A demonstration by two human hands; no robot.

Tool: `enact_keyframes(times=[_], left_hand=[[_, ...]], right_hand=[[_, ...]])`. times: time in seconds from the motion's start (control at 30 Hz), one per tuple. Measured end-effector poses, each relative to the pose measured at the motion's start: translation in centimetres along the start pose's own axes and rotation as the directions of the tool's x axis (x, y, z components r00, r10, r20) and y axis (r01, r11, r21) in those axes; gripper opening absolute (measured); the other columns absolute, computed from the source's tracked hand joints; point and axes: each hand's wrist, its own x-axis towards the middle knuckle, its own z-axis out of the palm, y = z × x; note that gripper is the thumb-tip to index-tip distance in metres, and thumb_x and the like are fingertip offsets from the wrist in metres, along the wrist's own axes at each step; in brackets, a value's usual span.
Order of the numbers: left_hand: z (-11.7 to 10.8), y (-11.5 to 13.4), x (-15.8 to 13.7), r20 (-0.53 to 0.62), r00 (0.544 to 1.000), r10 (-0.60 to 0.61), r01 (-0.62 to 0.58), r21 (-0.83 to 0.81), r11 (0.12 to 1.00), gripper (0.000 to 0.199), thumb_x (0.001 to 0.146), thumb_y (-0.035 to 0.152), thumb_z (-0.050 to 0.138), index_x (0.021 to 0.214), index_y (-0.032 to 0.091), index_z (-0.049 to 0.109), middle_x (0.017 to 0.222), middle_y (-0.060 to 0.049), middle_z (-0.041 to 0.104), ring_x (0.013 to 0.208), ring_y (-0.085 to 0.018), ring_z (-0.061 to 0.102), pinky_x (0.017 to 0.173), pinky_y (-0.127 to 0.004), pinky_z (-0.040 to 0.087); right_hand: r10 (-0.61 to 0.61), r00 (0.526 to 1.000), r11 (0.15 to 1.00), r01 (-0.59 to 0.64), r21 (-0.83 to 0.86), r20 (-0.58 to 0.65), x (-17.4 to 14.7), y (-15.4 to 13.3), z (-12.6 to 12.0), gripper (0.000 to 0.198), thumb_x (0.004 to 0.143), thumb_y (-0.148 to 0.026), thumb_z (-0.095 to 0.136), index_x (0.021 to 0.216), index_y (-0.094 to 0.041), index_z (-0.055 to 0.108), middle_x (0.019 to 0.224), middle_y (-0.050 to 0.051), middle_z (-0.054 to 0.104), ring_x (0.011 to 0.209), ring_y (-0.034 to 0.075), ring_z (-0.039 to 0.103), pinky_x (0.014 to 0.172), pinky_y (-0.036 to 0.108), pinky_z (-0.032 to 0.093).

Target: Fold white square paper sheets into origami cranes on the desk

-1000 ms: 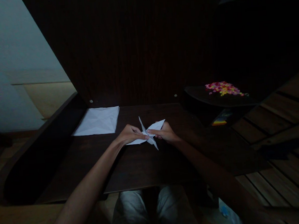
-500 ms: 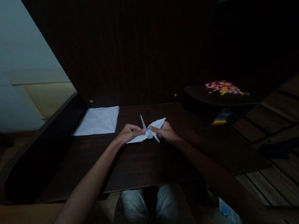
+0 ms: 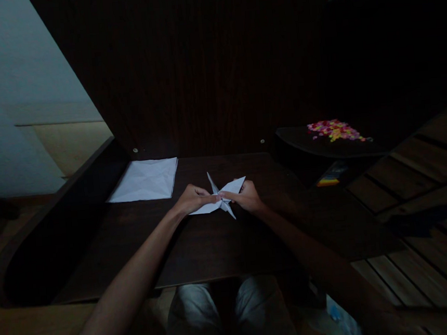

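Note:
A white folded paper crane (image 3: 207, 208) is held between my two hands over the dark desk. Its two broad wings spread left and right, and two thin points stick out, one away from me and one toward me. My left hand (image 3: 193, 198) is closed on the left wing, thumb pressed near the middle of the body. My right hand (image 3: 247, 196) grips the right side, its thumb also on the centre, so the two thumbtips almost meet. Fingers beneath the paper are mostly hidden.
Creased white paper sheets (image 3: 144, 180) lie stacked at the desk's back left, beside a raised side panel (image 3: 56, 224). Small pink, red and yellow pieces (image 3: 337, 130) are heaped on a shelf at right. A tall dark back panel (image 3: 195, 71) rises behind the desk.
The near thin point of the crane has swung slightly toward me and left, and the far point leans a little more left. My right thumb has shifted left across the centre.

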Motion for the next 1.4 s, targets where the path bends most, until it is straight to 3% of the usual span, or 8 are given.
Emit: enact_keyframes(times=[0.2,0.3,0.47,0.7,0.9,1.07,1.23,1.4], left_hand=[[-0.2,0.3,-0.2,0.059,0.997,-0.045,0.049,-0.065,0.997,0.037,0.057,0.049,0.076,0.058,0.012,0.069,0.051,0.001,0.057,0.046,-0.007,0.040,0.044,-0.021,0.024],[-0.2,0.3,-0.1,0.055,0.997,-0.058,0.065,-0.135,0.989,0.038,0.059,0.050,0.075,0.062,0.013,0.069,0.054,0.000,0.060,0.047,-0.008,0.045,0.044,-0.020,0.027],[-0.1,0.2,0.0,0.064,0.991,-0.119,0.133,-0.305,0.943,0.038,0.065,0.049,0.073,0.065,0.012,0.067,0.057,-0.004,0.064,0.049,-0.011,0.054,0.045,-0.021,0.037],[-0.1,0.3,0.1,0.095,0.994,-0.055,0.100,-0.583,0.806,0.021,0.062,0.020,0.077,0.072,0.010,0.061,0.068,-0.004,0.066,0.057,-0.013,0.063,0.057,-0.027,0.054],[-0.2,-0.4,0.6,0.072,0.996,-0.044,0.081,-0.673,0.735,0.036,0.059,0.009,0.075,0.083,0.015,0.050,0.075,-0.004,0.068,0.060,-0.018,0.067,0.060,-0.034,0.058],[-0.2,-0.3,0.5,0.039,0.999,-0.033,0.051,-0.677,0.734,0.048,0.061,0.006,0.074,0.099,0.017,0.046,0.075,-0.003,0.068,0.059,-0.018,0.067,0.060,-0.033,0.058],[-0.2,0.0,0.2,0.073,0.997,0.022,0.031,-0.649,0.760,0.068,0.064,0.007,0.073,0.124,0.021,0.042,0.083,-0.004,0.070,0.064,-0.017,0.068,0.061,-0.031,0.058],[-0.2,-0.3,0.2,0.136,0.989,0.060,0.044,-0.654,0.755,0.060,0.067,0.008,0.072,0.122,0.019,0.050,0.083,-0.004,0.069,0.068,-0.016,0.068,0.064,-0.028,0.058]], right_hand=[[0.080,0.996,0.995,-0.082,0.056,0.033,0.1,0.3,0.1,0.037,0.059,-0.047,0.076,0.062,-0.014,0.060,0.048,-0.002,0.054,0.040,0.008,0.045,0.037,0.020,0.033],[0.132,0.991,0.985,-0.134,0.105,0.023,0.3,0.6,0.2,0.041,0.063,-0.052,0.072,0.067,-0.014,0.059,0.046,-0.003,0.053,0.036,0.006,0.041,0.034,0.019,0.028],[0.110,0.993,0.980,-0.116,0.162,0.050,0.5,0.8,0.0,0.038,0.068,-0.051,0.069,0.076,-0.015,0.059,0.050,-0.005,0.055,0.037,0.005,0.043,0.034,0.017,0.029],[0.105,0.992,0.967,-0.119,0.227,0.070,0.6,0.6,0.0,0.040,0.068,-0.053,0.067,0.077,-0.016,0.055,0.058,-0.003,0.059,0.037,0.005,0.046,0.033,0.017,0.032],[0.093,0.995,0.972,-0.083,0.220,-0.036,0.7,0.7,-0.1,0.042,0.074,-0.059,0.058,0.084,-0.019,0.051,0.060,-0.004,0.057,0.038,0.006,0.048,0.032,0.017,0.032],[-0.087,0.985,0.987,0.105,0.123,-0.146,0.1,0.4,-0.4,0.036,0.082,-0.054,0.050,0.090,-0.020,0.050,0.066,-0.004,0.053,0.041,0.006,0.045,0.035,0.018,0.031],[-0.300,0.953,0.945,0.292,-0.149,-0.037,-0.9,0.1,-0.1,0.038,0.074,-0.043,0.066,0.100,-0.020,0.053,0.076,-0.001,0.054,0.053,0.008,0.047,0.046,0.020,0.037],[-0.454,0.889,0.812,0.436,-0.388,0.050,-1.4,0.1,0.3,0.029,0.075,-0.033,0.065,0.099,-0.020,0.057,0.078,0.000,0.054,0.050,0.007,0.043,0.046,0.023,0.037]])
